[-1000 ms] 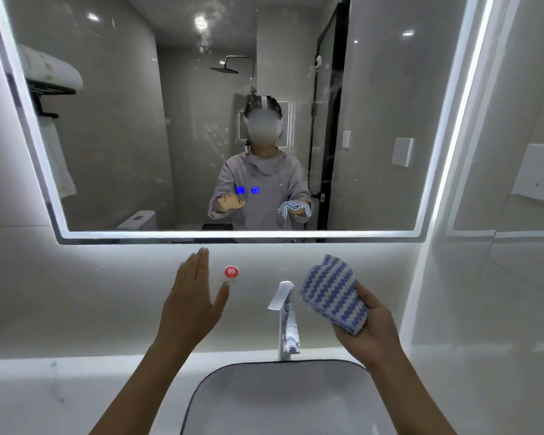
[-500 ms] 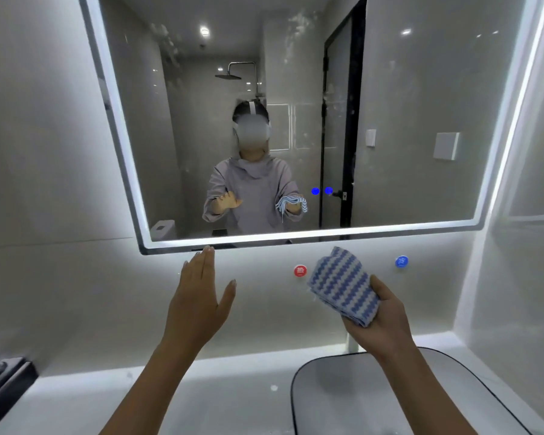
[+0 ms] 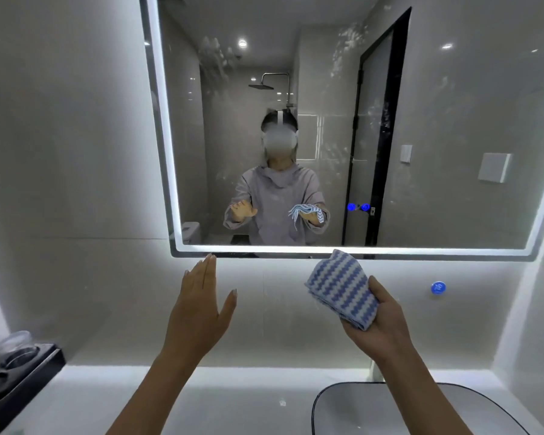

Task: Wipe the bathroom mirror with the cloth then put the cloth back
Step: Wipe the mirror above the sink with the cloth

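Observation:
The bathroom mirror (image 3: 421, 120) with a lit edge hangs on the wall ahead, smeared with pale streaks near its top. A folded blue-and-white striped cloth (image 3: 343, 288) is gripped in my right hand (image 3: 380, 328), held up just below the mirror's lower edge. My left hand (image 3: 198, 309) is raised beside it with straight fingers, empty, its fingertips just under the mirror's bottom edge. The mirror reflects a person holding the cloth.
A white counter (image 3: 233, 400) runs below, with a dark-rimmed basin (image 3: 343, 390) at the lower right. A black tray (image 3: 19, 375) with clear cups stands at the left edge. A blue round button (image 3: 437, 287) sits on the wall at right.
The view has swung left: the mirror and basin have slid right in frame, the tap and red button are gone from sight. Both hands keep the same raised pose.

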Motion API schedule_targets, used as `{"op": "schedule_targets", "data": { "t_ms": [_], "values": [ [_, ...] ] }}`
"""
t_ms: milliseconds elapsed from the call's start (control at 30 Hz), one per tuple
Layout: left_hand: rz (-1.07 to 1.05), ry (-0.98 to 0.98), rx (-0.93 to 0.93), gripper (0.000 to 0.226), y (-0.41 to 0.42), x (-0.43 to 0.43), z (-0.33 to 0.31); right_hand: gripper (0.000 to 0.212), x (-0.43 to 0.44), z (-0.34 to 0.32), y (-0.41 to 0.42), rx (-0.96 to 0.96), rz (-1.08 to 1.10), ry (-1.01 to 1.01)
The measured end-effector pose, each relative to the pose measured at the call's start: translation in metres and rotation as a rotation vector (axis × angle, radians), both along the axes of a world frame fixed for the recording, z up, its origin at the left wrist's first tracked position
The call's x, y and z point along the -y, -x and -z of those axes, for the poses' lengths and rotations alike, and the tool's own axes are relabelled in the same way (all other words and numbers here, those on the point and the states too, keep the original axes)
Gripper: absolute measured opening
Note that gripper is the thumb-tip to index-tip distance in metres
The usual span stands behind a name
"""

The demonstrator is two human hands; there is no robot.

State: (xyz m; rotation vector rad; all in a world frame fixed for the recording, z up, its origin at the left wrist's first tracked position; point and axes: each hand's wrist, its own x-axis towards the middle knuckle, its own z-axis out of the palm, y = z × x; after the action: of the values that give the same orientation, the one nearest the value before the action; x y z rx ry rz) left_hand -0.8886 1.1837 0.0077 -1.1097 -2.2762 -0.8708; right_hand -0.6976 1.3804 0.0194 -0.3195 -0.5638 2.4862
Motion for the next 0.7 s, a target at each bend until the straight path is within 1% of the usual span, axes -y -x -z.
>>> {"op": "schedule_targets", "data": {
  "t_ms": [167,300,533,700],
  "values": [
    [-0.044,-0.033,0.034,0.070,0.001,-0.005,0.000,0.038,-0.006,0.002,0.014,-0.001,-0.049,-0.009],
    [-0.048,-0.025,0.036,0.070,0.007,-0.004,0.003,0.038,-0.008,0.002,0.023,-0.011,-0.063,-0.028],
    [-0.067,-0.046,0.020,0.070,0.043,0.007,0.002,0.037,0.002,0.006,0.048,-0.044,-0.059,-0.031],
    [-0.061,-0.046,0.008,0.071,0.085,0.027,0.002,0.036,0.028,0.011,0.087,-0.050,-0.024,-0.018]
  ]
}}
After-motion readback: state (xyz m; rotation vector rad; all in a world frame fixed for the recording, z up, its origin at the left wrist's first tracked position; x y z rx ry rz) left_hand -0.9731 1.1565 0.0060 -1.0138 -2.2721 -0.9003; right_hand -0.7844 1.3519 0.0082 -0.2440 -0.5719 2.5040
